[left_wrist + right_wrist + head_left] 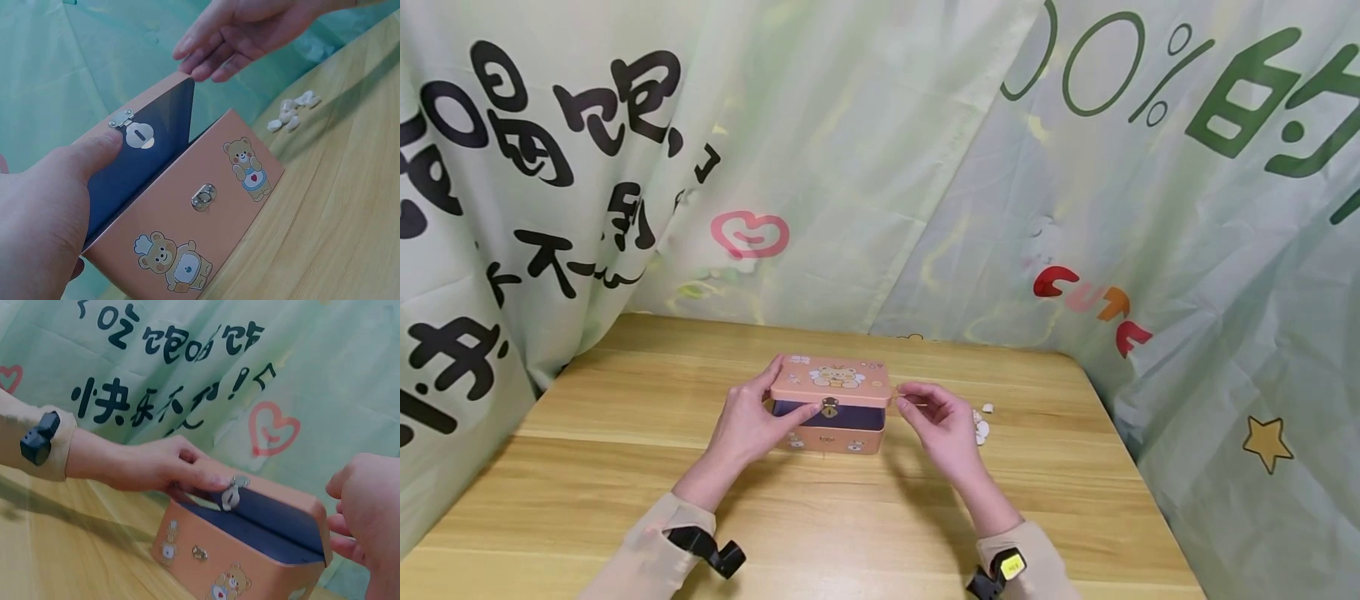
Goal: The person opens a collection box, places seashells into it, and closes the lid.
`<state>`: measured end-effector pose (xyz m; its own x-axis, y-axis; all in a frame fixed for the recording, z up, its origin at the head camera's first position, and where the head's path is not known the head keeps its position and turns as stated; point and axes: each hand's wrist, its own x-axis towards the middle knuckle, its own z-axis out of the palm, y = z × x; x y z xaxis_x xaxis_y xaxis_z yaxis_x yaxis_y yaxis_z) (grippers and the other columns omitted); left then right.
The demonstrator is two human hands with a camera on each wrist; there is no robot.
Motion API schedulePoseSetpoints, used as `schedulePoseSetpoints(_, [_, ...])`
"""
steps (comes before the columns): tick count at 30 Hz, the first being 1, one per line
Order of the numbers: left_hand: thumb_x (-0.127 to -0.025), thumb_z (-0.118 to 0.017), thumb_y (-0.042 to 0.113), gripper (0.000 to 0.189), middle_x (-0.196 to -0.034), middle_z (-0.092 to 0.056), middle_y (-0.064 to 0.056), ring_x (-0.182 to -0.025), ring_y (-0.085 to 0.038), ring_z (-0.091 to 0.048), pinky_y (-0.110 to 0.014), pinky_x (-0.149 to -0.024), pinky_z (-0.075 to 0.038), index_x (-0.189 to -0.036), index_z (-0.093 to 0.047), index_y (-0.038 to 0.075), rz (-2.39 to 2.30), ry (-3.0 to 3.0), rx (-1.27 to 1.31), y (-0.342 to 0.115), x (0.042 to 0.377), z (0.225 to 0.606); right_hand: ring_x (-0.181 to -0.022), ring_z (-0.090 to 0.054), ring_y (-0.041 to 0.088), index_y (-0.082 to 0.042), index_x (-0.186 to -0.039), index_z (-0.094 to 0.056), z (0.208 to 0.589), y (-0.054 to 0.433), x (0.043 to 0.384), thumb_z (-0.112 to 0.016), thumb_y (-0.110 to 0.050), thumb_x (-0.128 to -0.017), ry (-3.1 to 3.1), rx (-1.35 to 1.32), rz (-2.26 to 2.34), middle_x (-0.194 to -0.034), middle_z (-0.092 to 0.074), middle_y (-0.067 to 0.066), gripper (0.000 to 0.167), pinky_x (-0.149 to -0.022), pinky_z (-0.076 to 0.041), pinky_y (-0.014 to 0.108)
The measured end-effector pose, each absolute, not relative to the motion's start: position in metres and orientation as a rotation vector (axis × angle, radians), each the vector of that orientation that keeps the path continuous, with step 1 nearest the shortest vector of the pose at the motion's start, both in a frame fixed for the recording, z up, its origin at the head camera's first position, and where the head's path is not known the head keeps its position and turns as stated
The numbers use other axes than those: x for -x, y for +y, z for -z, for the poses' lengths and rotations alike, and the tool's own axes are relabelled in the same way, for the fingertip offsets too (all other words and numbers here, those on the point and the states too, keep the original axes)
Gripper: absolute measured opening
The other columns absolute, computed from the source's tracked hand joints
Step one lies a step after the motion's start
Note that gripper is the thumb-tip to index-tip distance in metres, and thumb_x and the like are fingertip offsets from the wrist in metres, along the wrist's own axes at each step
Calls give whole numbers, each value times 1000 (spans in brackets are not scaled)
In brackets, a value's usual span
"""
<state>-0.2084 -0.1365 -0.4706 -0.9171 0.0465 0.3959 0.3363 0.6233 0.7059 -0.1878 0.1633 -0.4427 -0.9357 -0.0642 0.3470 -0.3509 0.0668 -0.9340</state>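
A pink tin box (837,441) with printed bears stands on the table, its hinged lid (842,382) partly raised. Dark blue lining shows inside the gap. My left hand (748,419) grips the lid at its left end, thumb on the front edge beside the metal clasp (140,134). Its other fingers are mostly hidden behind the lid. Close to the lid's right corner is my right hand (942,423), loosely bent and holding nothing visible; whether the fingertips touch the lid, I cannot tell. On the box front sits a small metal catch (204,197).
Several small white pebble-like pieces (288,114) lie on the wooden table (835,533), right of the box and partly behind my right hand in the head view. A printed curtain (850,167) hangs behind the table and along both its sides.
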Motion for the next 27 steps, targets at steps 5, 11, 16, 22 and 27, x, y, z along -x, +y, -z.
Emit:
schedulePoseSetpoints(5, [-79,-84,70,113,-143,-62,-21,-79,-27,-71,-35,-57,-51,-161,-43,3,1230,-2500,298,-136,208,470,-117,-66,43,9,-130,-69,456,162,198,-78,7,-92,-2124,-475,-1899,-129,-70,25,39,-101,-55,44])
schedulePoseSetpoints(11, [-78,-84,71,115,-147,-58,-21,-125,-35,-64,-50,-90,-59,-162,-41,3,1266,-2500,282,-136,208,470,-140,-52,40,5,-151,-54,466,161,204,-80,-3,-95,-2234,-584,-1799,-154,-54,19,62,-113,-43,50])
schedulePoseSetpoints(16, [-78,-84,72,117,-148,-57,-23,-123,-40,-64,-53,-95,-57,-162,-40,2,1284,-2495,260,-134,209,470,-150,-39,27,-2,-161,-41,474,159,206,-79,-20,-99,-2393,-640,-1662,-165,-39,9,75,-120,-34,45])
schedulePoseSetpoints(22, [-77,-85,71,119,-155,-49,-22,-124,-42,-63,-54,-97,-55,-162,-39,0,1318,-2484,211,-132,209,472,-154,-30,23,-8,-166,-32,482,152,208,-76,-29,-101,-2474,-627,-1550,-169,-31,5,81,-123,-25,43])
schedulePoseSetpoints(27, [-79,-86,67,118,-155,-48,-24,-127,-43,-60,-54,-101,-53,-162,-37,-1,1361,-2469,197,-131,210,473,-155,-28,30,-3,-166,-28,483,142,208,-75,-24,-102,-2435,-648,-1516,-170,-27,12,82,-124,-23,48])
